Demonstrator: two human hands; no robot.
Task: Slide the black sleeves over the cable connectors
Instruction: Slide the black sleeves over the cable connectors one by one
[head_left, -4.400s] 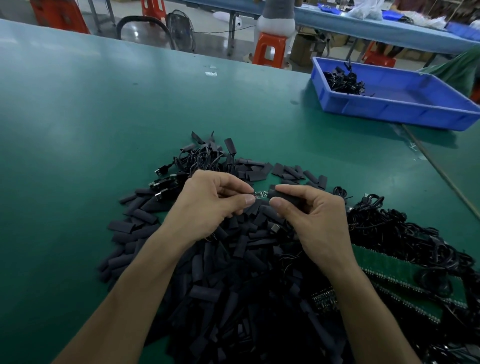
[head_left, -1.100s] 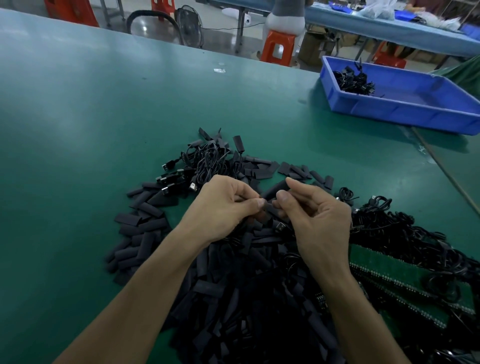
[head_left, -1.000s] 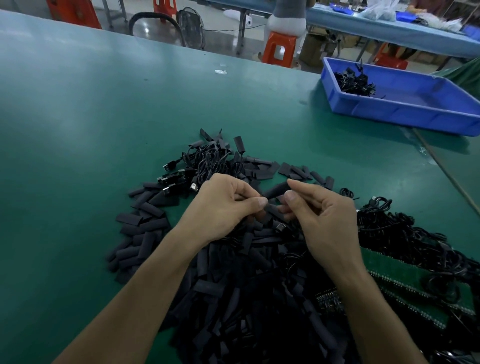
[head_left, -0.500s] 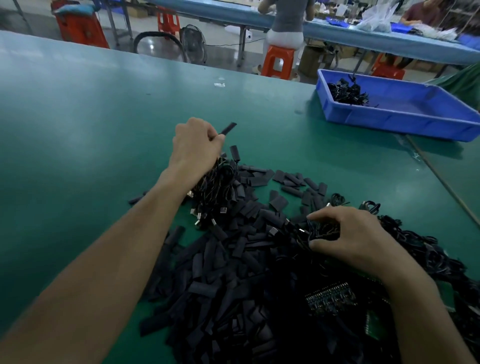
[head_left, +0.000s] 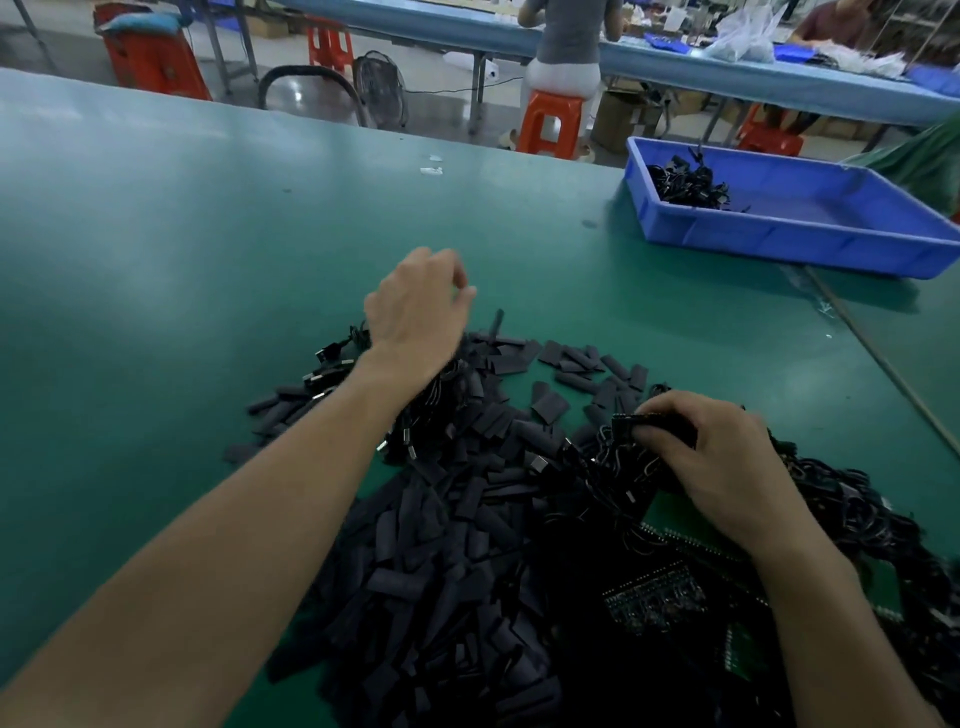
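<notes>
A big heap of flat black sleeves (head_left: 441, 545) covers the green table (head_left: 182, 249) in front of me. My left hand (head_left: 415, 306) hovers over the heap's far edge, blurred, fingers loosely curled with nothing seen in them. One black sleeve (head_left: 497, 322) sticks up just right of it. A small bunch of cables with metal connectors (head_left: 332, 364) lies under my left wrist. My right hand (head_left: 717, 457) grips a tangle of thin black cables (head_left: 618, 457) at the heap's right side.
More tangled cables (head_left: 857, 509) and green circuit boards (head_left: 670, 509) lie at the lower right. A blue bin (head_left: 779, 244) with a few cables (head_left: 685, 182) stands at the back right. A thin rod (head_left: 883, 364) crosses the table's right side. A person on an orange stool (head_left: 550, 119) sits behind.
My hands parted. The left hand carried the sleeved cable to the far edge of the heap and let it go. The right hand dropped to the cable tangle and took hold of it.
</notes>
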